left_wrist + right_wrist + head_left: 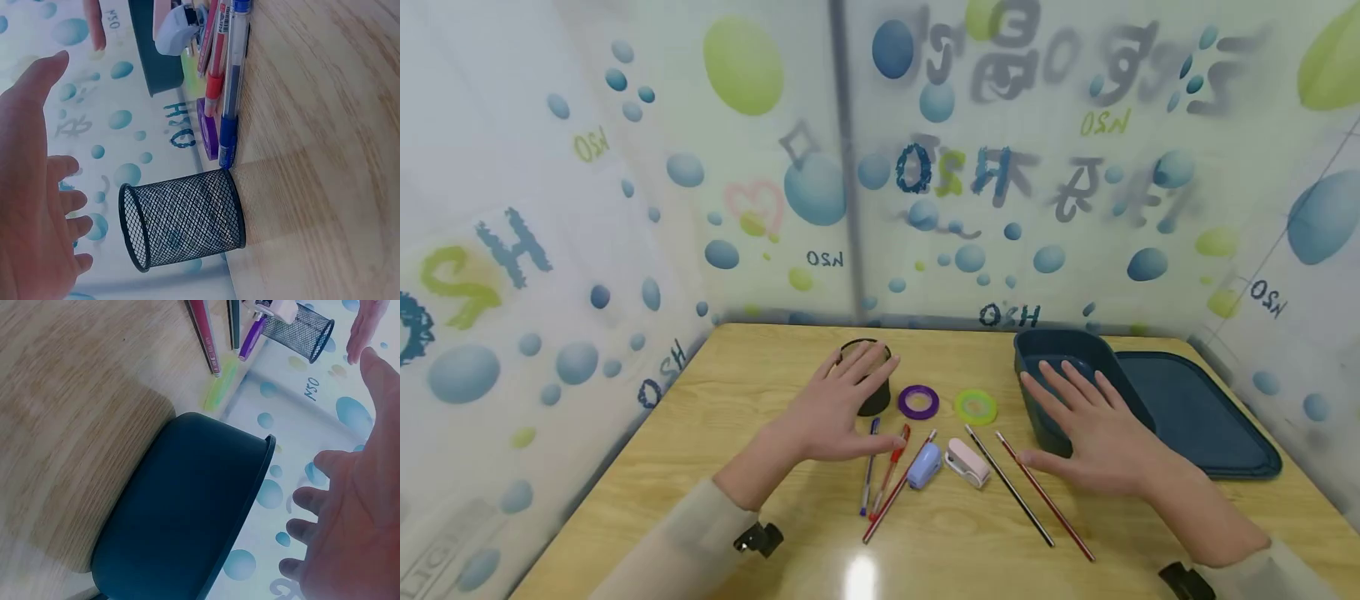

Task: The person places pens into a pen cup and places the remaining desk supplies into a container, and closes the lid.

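Fingers spread, my left hand (831,412) hovers over the table in front of a black mesh pen cup (181,219), holding nothing. My right hand (1093,429), also spread and holding nothing, is above the near side of a dark blue bin (181,500). Between the hands lie a blue pen (868,471), a red pen (891,471), a red pencil (891,504), a blue stapler (924,466) and a pink stapler (967,462). A dark pencil (1011,487) and another red pencil (1052,504) lie nearer my right hand. Behind them are a purple tape roll (918,402) and a yellow-green tape roll (976,407).
A dark blue lid (1202,417) lies flat on the table to the right of the bin. The wooden table (700,533) ends at a patterned curtain (760,275) at the back, and similar curtains hang on both sides.
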The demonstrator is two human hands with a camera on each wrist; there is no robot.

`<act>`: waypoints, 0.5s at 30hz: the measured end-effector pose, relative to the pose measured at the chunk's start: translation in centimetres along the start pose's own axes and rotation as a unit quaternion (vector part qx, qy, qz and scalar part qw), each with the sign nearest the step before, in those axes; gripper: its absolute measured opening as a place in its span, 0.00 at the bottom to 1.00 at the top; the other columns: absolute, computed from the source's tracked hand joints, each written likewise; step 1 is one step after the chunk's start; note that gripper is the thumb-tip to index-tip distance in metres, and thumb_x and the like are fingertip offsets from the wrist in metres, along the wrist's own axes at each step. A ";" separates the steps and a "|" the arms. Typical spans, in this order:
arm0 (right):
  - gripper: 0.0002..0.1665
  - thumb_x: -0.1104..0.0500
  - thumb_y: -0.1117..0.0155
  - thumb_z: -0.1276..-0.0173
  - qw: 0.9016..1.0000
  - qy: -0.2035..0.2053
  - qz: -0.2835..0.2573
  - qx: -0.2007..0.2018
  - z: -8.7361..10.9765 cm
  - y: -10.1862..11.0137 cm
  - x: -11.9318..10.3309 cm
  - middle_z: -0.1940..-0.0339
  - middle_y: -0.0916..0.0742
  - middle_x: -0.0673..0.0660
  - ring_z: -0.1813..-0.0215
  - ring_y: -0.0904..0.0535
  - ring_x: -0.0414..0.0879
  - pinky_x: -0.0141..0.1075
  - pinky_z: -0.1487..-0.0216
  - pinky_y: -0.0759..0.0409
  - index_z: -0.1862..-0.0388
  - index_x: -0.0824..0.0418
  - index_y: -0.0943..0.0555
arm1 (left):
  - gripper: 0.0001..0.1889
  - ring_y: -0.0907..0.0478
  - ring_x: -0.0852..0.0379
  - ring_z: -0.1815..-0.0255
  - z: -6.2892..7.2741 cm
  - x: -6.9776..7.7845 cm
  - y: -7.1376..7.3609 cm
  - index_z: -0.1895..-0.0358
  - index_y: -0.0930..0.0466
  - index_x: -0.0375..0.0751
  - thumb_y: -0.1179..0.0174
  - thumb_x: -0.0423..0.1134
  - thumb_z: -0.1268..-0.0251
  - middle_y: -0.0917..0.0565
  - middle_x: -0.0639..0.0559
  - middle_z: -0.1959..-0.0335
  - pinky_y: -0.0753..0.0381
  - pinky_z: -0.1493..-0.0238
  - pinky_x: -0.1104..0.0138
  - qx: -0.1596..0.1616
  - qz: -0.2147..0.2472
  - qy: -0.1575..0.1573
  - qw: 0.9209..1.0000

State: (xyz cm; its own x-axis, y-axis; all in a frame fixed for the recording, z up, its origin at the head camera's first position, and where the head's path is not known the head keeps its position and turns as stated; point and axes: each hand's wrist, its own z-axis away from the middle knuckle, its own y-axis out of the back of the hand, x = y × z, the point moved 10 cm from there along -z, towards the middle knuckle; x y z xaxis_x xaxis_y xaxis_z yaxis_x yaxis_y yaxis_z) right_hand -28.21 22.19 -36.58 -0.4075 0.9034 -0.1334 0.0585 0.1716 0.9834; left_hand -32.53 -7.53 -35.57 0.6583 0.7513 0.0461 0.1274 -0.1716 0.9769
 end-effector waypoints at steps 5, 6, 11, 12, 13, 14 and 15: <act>0.62 0.20 0.39 0.27 1.000 0.007 0.006 0.003 0.1 0.1 -0.3 0.07 0.40 0.63 0.08 0.50 0.69 0.73 0.15 0.55 0.06 0.47 0.46 | 0.58 0.50 0.41 0.07 0.5 -0.9 0.5 0.08 0.49 0.51 0.38 0.77 0.33 0.49 0.45 0.07 0.52 0.12 0.34 0.021 0.027 0.009 0.999; 0.61 0.20 0.39 0.27 1.000 0.009 0.009 0.007 0.1 0.1 -0.4 0.08 0.39 0.63 0.09 0.48 0.69 0.72 0.15 0.54 0.07 0.47 0.46 | 0.57 0.47 0.39 0.08 0.6 -1.3 0.8 0.09 0.47 0.50 0.36 0.74 0.32 0.46 0.43 0.08 0.50 0.12 0.34 0.033 0.043 0.011 0.998; 0.55 0.26 0.35 0.24 0.998 0.035 0.013 0.058 0.4 1.3 -1.3 0.15 0.26 0.61 0.15 0.34 0.65 0.70 0.20 0.41 0.10 0.51 0.37 | 0.48 0.35 0.33 0.15 0.7 -4.2 1.8 0.12 0.39 0.44 0.28 0.60 0.28 0.35 0.38 0.14 0.36 0.18 0.34 0.100 0.148 0.039 0.983; 0.53 0.28 0.33 0.24 0.997 0.041 0.011 0.068 0.5 1.6 -1.6 0.18 0.24 0.61 0.18 0.31 0.65 0.69 0.22 0.37 0.11 0.51 0.34 | 0.47 0.35 0.32 0.15 0.7 -4.9 1.8 0.13 0.38 0.43 0.27 0.57 0.27 0.34 0.38 0.14 0.33 0.19 0.34 0.107 0.166 0.046 0.979; 0.51 0.29 0.31 0.25 0.996 0.045 0.009 0.076 0.6 1.8 -1.8 0.20 0.21 0.60 0.20 0.29 0.64 0.69 0.23 0.35 0.13 0.52 0.31 | 0.47 0.35 0.32 0.15 0.6 -5.6 1.6 0.13 0.38 0.42 0.27 0.56 0.26 0.34 0.38 0.15 0.32 0.20 0.35 0.109 0.183 0.054 0.976; 0.49 0.31 0.30 0.25 0.995 0.048 0.008 0.082 0.8 1.9 -2.0 0.22 0.19 0.60 0.21 0.27 0.63 0.68 0.25 0.33 0.14 0.52 0.29 | 0.46 0.35 0.33 0.15 0.5 -6.3 1.4 0.13 0.38 0.43 0.27 0.56 0.26 0.34 0.38 0.15 0.31 0.20 0.35 0.106 0.197 0.066 0.972; 0.47 0.32 0.29 0.25 0.995 0.052 0.008 0.088 0.9 2.1 -2.2 0.24 0.18 0.60 0.23 0.25 0.62 0.68 0.26 0.31 0.16 0.53 0.27 | 0.46 0.35 0.33 0.15 0.3 -7.0 0.9 0.13 0.38 0.43 0.27 0.56 0.26 0.34 0.39 0.15 0.31 0.20 0.36 0.100 0.211 0.075 0.969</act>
State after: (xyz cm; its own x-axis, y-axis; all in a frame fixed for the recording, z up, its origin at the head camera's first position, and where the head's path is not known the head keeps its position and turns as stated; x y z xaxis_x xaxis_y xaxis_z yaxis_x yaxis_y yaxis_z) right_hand -26.37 20.90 -34.35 -0.4962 0.8628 -0.0967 0.2194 0.2323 0.9476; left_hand -36.76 -13.17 -35.04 0.5693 0.6692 0.4776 0.0220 -0.5932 0.8048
